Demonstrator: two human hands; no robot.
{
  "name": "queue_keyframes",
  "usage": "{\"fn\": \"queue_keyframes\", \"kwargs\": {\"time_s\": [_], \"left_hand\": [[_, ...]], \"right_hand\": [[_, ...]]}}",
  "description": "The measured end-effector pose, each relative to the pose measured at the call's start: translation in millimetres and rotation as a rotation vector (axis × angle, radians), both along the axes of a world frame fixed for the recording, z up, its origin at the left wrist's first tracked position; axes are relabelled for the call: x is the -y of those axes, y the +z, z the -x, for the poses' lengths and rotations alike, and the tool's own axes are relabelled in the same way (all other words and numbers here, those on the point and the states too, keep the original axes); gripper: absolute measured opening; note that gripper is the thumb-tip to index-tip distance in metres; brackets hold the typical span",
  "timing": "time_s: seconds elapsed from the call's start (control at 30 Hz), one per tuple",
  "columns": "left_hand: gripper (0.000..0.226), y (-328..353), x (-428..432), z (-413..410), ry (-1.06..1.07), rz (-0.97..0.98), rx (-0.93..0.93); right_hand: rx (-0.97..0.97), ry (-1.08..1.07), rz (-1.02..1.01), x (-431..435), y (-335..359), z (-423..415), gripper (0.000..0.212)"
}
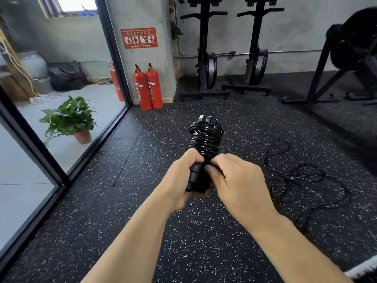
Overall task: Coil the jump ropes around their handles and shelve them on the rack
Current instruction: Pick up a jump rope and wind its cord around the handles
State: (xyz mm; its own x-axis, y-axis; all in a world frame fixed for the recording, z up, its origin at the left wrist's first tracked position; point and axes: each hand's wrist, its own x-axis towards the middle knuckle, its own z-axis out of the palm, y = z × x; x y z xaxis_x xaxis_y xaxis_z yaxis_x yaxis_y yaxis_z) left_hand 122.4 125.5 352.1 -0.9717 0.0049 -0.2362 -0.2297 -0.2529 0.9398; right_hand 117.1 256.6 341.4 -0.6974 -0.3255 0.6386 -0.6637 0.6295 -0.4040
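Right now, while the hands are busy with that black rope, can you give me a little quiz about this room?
1. True or false: the left hand and the right hand both hold the coiled jump rope.
2. Where does the loose rope lie?
A) on the floor, to the right of the hands
B) hung on a wall hook
C) on a chair
3. What green thing stands behind the glass wall?

Key: 1 true; 2 A; 3 the potted plant.
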Motion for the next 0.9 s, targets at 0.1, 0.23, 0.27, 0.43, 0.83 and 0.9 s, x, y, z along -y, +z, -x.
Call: {"fn": "queue_keyframes", "kwargs": {"time_s": [0.1,0.23,0.27,0.43,0.83,0.9], "left_hand": [[0.023,-1.5,1.0,1.0,0.035,0.027,-0.001],[0.021,-0.8,5.5,-0.8,0.046,0.034,-0.006],[0.019,-0.9,5.2,-1.3,0.044,0.036,-0.003],[0.009,-2.8,4.2,0.4,0.06,0.029,-0.031],[0.021,-3.2,6.0,1.7,0.027,-0.039,0.027],[0.02,-3.3,5.9,1.4,0.024,-0.048,0.031]], "right_hand": [[0.108,0.055,0.008,0.7,1.7,-0.8,0.013],[0.171,0.12,-0.026,-1.2,3.3,-0.2,0.007],[0.144,0.116,-0.028,-1.0,3.4,0.5,0.008],[0.022,0.049,0.002,0.4,3.2,3.5,0.01],[0.062,-0.001,0.219,6.9,0.3,0.5,0.028],[0.068,0.0,0.217,7.8,-0.2,0.9,0.028]]}}
